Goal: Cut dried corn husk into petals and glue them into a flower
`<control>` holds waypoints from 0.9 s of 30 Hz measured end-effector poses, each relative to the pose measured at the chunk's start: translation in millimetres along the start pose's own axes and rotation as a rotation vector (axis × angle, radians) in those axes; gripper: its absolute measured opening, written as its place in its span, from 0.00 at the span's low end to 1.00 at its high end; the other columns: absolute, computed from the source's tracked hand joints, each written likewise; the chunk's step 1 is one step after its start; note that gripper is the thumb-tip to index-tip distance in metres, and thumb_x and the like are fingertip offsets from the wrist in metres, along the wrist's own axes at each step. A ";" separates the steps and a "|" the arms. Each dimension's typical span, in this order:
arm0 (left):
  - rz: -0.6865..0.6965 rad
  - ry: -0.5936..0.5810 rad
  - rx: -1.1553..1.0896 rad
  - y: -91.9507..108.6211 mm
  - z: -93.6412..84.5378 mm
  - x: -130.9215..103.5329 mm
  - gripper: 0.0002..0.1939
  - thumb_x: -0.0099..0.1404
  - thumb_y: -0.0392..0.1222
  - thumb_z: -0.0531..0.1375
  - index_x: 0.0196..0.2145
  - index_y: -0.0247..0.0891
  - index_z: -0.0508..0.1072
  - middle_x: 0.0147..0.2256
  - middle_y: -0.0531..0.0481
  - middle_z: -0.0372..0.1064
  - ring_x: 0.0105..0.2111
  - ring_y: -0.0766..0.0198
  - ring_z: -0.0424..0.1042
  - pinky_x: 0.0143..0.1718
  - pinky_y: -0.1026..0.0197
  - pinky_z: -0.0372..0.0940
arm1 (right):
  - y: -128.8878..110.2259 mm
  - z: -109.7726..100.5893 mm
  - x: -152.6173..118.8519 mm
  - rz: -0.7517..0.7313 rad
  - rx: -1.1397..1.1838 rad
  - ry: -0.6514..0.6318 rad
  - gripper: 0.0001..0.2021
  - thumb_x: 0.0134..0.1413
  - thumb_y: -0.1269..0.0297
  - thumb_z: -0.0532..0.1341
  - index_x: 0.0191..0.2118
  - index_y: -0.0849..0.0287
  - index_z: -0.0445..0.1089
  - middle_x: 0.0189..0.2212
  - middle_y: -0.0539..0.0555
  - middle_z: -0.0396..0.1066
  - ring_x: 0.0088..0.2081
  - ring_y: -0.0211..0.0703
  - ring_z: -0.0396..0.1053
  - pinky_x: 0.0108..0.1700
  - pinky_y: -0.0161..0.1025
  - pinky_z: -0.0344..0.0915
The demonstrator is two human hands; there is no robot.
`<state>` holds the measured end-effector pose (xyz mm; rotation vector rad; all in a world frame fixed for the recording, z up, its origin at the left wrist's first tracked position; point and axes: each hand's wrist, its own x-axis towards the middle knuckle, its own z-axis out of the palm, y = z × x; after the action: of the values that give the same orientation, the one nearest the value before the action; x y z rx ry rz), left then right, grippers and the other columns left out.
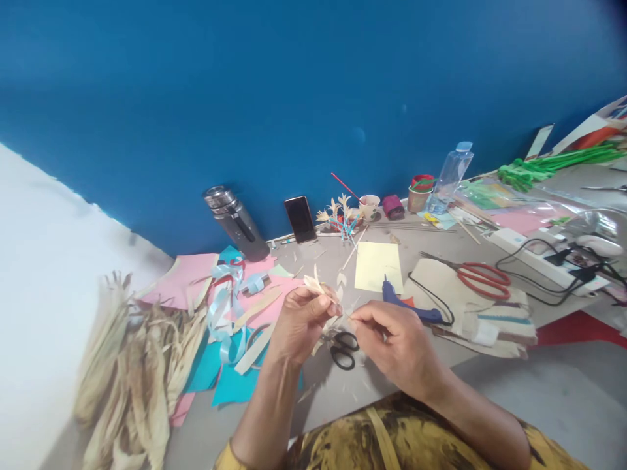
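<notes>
My left hand (302, 321) is closed, pinching a small pale flower of dried husk (316, 284) with its petals pointing up and away. Close to its right, my right hand (394, 334) is closed too, thumb and forefinger pressed together near the flower's base. What lies between those fingertips is too fine to make out. Below the hands, scissors with black handles (344, 351) rest on the grey table (318, 418) among pale husk scraps. Beyond my right hand lies a blue glue gun (411, 307), next to a yellow paper sheet (377, 264).
Dried corn husks (142, 378) heap at left, beside coloured paper (179, 281) and blue ribbon (223, 320). A flask (238, 225), phone (300, 220), finished husk flowers (340, 215) and plastic bottle (451, 179) line the wall. Red-handled scissors (484, 281) lie on work gloves (441, 287); a power strip (539, 258) sits right.
</notes>
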<state>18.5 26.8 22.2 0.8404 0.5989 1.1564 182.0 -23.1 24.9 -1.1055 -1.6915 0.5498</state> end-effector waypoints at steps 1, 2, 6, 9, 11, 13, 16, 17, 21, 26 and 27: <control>-0.005 0.020 -0.002 -0.5 -0.7 -0.8 0.08 0.51 0.41 0.74 0.24 0.38 0.79 0.25 0.53 0.72 0.24 0.70 0.67 0.33 0.60 0.63 | 0.3 -0.1 0.5 -0.005 -0.008 0.004 0.09 0.57 0.73 0.57 0.27 0.60 0.70 0.19 0.47 0.66 0.22 0.33 0.60 0.28 0.31 0.56; -0.015 0.037 -0.008 -1.0 -1.3 -1.7 0.08 0.51 0.41 0.74 0.25 0.39 0.80 0.26 0.52 0.74 0.23 0.70 0.68 0.33 0.60 0.63 | 0.6 -0.1 0.9 -0.009 -0.013 0.008 0.09 0.57 0.73 0.57 0.27 0.60 0.70 0.19 0.47 0.65 0.22 0.33 0.60 0.28 0.31 0.56; -0.039 0.042 -0.068 -1.7 -2.9 -5.0 0.07 0.50 0.40 0.74 0.27 0.42 0.81 0.32 0.51 0.79 0.25 0.67 0.73 0.34 0.60 0.66 | 1.6 1.5 1.0 -0.023 -0.030 0.027 0.08 0.57 0.73 0.58 0.28 0.60 0.71 0.19 0.46 0.65 0.21 0.32 0.59 0.27 0.31 0.56; -0.074 -0.005 -0.090 -0.6 -2.5 -6.0 0.09 0.50 0.42 0.74 0.30 0.40 0.82 0.31 0.49 0.80 0.26 0.67 0.74 0.35 0.61 0.67 | 2.6 4.0 0.1 -0.055 -0.055 0.052 0.08 0.57 0.73 0.58 0.28 0.60 0.72 0.20 0.47 0.66 0.22 0.33 0.60 0.28 0.31 0.56; -0.096 -0.004 -0.084 -0.4 -1.8 -5.7 0.13 0.50 0.43 0.74 0.33 0.38 0.82 0.28 0.49 0.78 0.25 0.68 0.73 0.34 0.64 0.67 | 3.4 5.6 -0.3 -0.093 -0.081 0.076 0.09 0.58 0.74 0.58 0.28 0.60 0.72 0.20 0.47 0.67 0.22 0.33 0.61 0.28 0.31 0.56; -0.089 0.031 -0.078 -1.3 -1.1 -5.0 0.14 0.48 0.43 0.75 0.33 0.37 0.82 0.27 0.50 0.78 0.25 0.69 0.73 0.33 0.65 0.67 | 4.5 7.0 -0.5 -0.121 -0.105 0.095 0.09 0.58 0.74 0.58 0.28 0.60 0.72 0.20 0.48 0.67 0.22 0.34 0.62 0.28 0.32 0.56; -0.064 0.050 -0.054 -3.4 0.3 -4.1 0.12 0.46 0.40 0.76 0.29 0.38 0.81 0.27 0.50 0.78 0.24 0.69 0.72 0.32 0.65 0.67 | 6.2 8.8 -0.7 -0.130 -0.113 0.093 0.08 0.58 0.73 0.58 0.30 0.59 0.72 0.20 0.49 0.68 0.23 0.35 0.63 0.28 0.33 0.57; -0.059 0.042 -0.047 -3.8 0.9 -4.1 0.12 0.46 0.39 0.76 0.28 0.37 0.81 0.27 0.50 0.78 0.24 0.69 0.72 0.32 0.65 0.66 | 6.7 9.2 -0.8 -0.131 -0.112 0.088 0.08 0.59 0.73 0.58 0.30 0.59 0.72 0.21 0.49 0.69 0.23 0.36 0.64 0.29 0.33 0.57; -0.066 0.035 -0.037 -3.2 3.0 -5.4 0.11 0.47 0.41 0.75 0.28 0.36 0.80 0.28 0.48 0.78 0.24 0.68 0.72 0.31 0.64 0.66 | 8.0 10.0 -1.8 -0.148 -0.124 0.075 0.08 0.61 0.73 0.57 0.32 0.58 0.72 0.22 0.50 0.71 0.25 0.37 0.66 0.31 0.35 0.59; -0.045 0.083 -0.035 -3.7 2.1 -7.3 0.15 0.52 0.48 0.73 0.31 0.35 0.80 0.29 0.48 0.78 0.24 0.68 0.72 0.31 0.64 0.66 | 7.8 8.2 -3.4 -0.169 -0.211 0.077 0.09 0.61 0.73 0.57 0.31 0.58 0.71 0.21 0.50 0.69 0.25 0.39 0.66 0.30 0.36 0.57; -0.040 0.095 -0.036 -4.5 1.8 -7.4 0.14 0.52 0.48 0.73 0.30 0.35 0.80 0.28 0.49 0.77 0.24 0.68 0.72 0.30 0.64 0.66 | 7.6 7.6 -3.6 -0.169 -0.204 0.068 0.08 0.61 0.72 0.57 0.32 0.58 0.72 0.22 0.50 0.70 0.25 0.39 0.66 0.30 0.36 0.57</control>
<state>20.1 18.5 19.4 0.7426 0.6686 1.1726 178.5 -21.5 14.2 -1.0980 -1.7899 0.2342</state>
